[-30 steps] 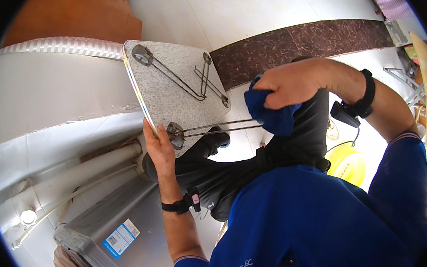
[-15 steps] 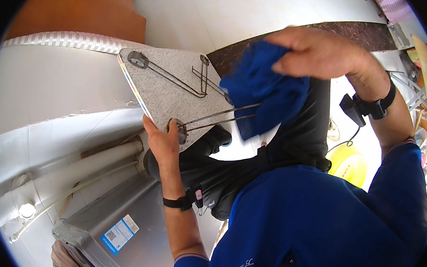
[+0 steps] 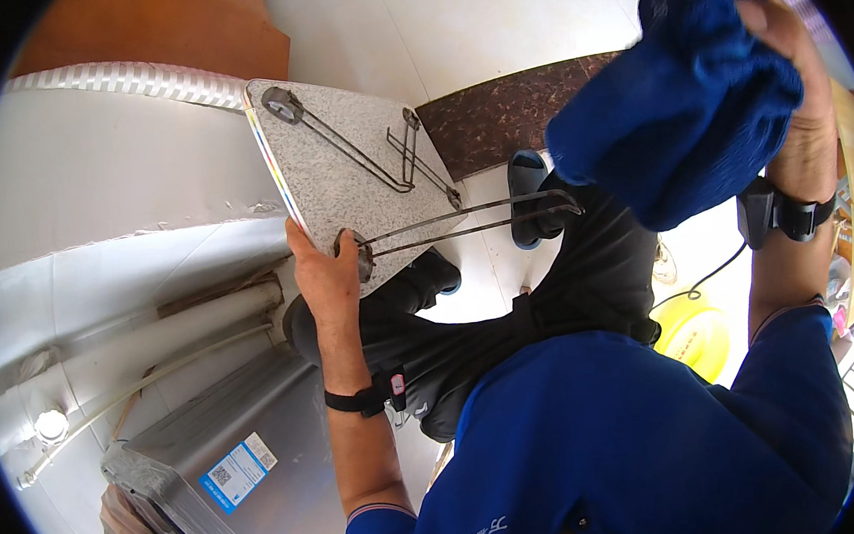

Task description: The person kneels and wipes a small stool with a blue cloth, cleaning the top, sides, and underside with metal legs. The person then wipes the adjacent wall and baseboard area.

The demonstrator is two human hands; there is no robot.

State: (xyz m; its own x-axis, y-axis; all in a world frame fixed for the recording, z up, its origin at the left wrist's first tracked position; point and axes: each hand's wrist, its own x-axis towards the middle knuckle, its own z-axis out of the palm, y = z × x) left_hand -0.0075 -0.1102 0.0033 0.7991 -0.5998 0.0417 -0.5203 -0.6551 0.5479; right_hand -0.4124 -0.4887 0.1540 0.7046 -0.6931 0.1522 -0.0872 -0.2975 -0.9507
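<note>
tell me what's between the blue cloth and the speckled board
In the head view, only the board's folded wire legs span the gap to the cloth, with floor and a shoe behind.

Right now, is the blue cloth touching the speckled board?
No, the blue cloth is lifted clear in the right hand, apart from the speckled board.

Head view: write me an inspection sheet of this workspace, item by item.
Surface: pale tiled floor with a dark speckled strip.
Job's things: grey speckled board, underside showing, bearing folding wire legs; blue cloth.
Clutter: yellow round object on the floor.
Hands: left hand grips the board's lower edge; right hand holds the cloth raised, clear of the board.
Cables: dark cord near the yellow object.
Surroundings: white wall with pipes; steel box.
</note>
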